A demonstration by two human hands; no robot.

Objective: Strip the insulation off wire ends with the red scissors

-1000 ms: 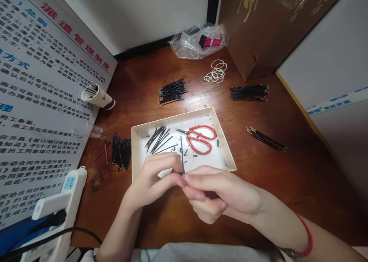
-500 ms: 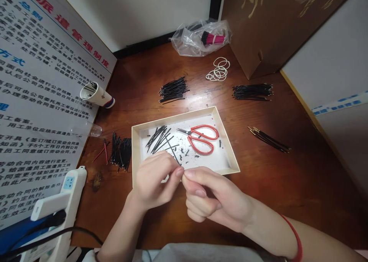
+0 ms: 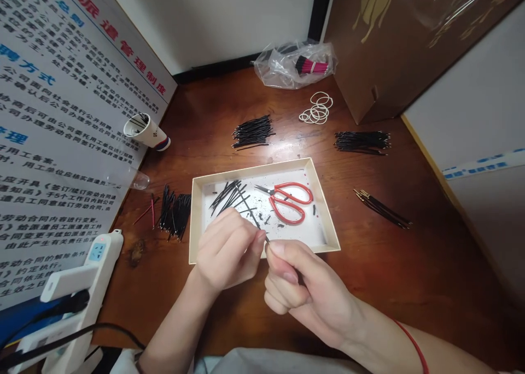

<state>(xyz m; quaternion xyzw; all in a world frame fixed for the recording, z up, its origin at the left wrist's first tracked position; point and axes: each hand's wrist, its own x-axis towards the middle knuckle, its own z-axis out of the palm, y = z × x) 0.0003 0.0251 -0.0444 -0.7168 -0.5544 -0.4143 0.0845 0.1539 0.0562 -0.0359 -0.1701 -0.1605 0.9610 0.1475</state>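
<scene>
Both my hands meet over the near edge of a shallow white tray (image 3: 197, 221). My left hand (image 3: 227, 251) pinches a thin black wire (image 3: 251, 214) that slants up and left over the tray. My right hand (image 3: 301, 284) is closed, its thumb and forefinger pinching the wire's lower end. In the tray lie red-handled scissors (image 3: 289, 199), a few loose black wires (image 3: 227, 194) and small black scraps.
Piles of black wires lie on the wooden table: left of the tray (image 3: 174, 216), behind it (image 3: 252, 132), at the right rear (image 3: 361, 142), and a small bundle (image 3: 381, 208) at right. Rubber bands (image 3: 316, 109), a plastic bag (image 3: 293, 65), a paper cup (image 3: 145, 130), a power strip (image 3: 88, 278).
The wire has tilted from upright to slanting up-left. Both hands shifted slightly, still pinching it; the camera view moved a little.
</scene>
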